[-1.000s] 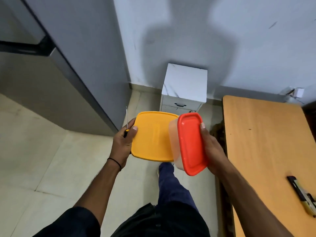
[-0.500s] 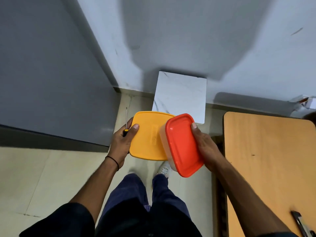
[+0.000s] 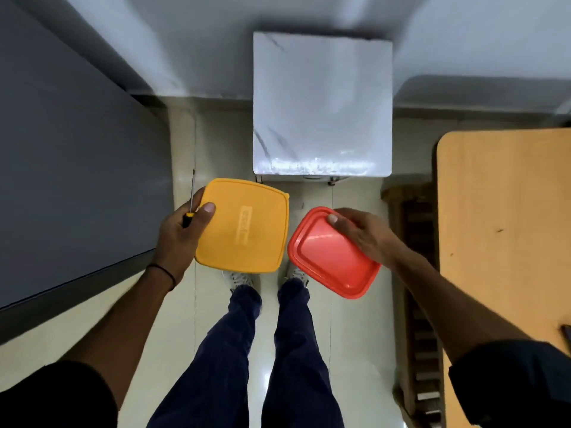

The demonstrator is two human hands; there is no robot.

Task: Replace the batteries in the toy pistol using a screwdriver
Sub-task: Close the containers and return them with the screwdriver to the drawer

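My left hand point(image 3: 177, 233) grips a yellow-lidded container point(image 3: 244, 225) by its left edge, thumb on the lid. The same hand also holds a small screwdriver point(image 3: 191, 199) with a black and yellow handle, its thin shaft pointing up. My right hand point(image 3: 363, 233) holds a red-lidded container point(image 3: 332, 262) from its upper right side, fingers lying over the lid. Both boxes hang above the floor in front of my legs, side by side and apart. A dark sliver at the right frame edge point(image 3: 567, 333) on the wooden table may be the toy pistol; too little shows to tell.
A small white marble-topped cabinet point(image 3: 321, 103) stands against the wall straight ahead. A wooden table point(image 3: 506, 227) fills the right side, with a wooden chair point(image 3: 420, 304) tucked beside it. A large grey unit point(image 3: 71, 168) lies to the left. My feet stand on pale floor tiles.
The view has tilted down and drawn closer to the white cabinet. The two containers, overlapping before, have separated; the red one has moved right and lower. The table has slid toward the right edge.
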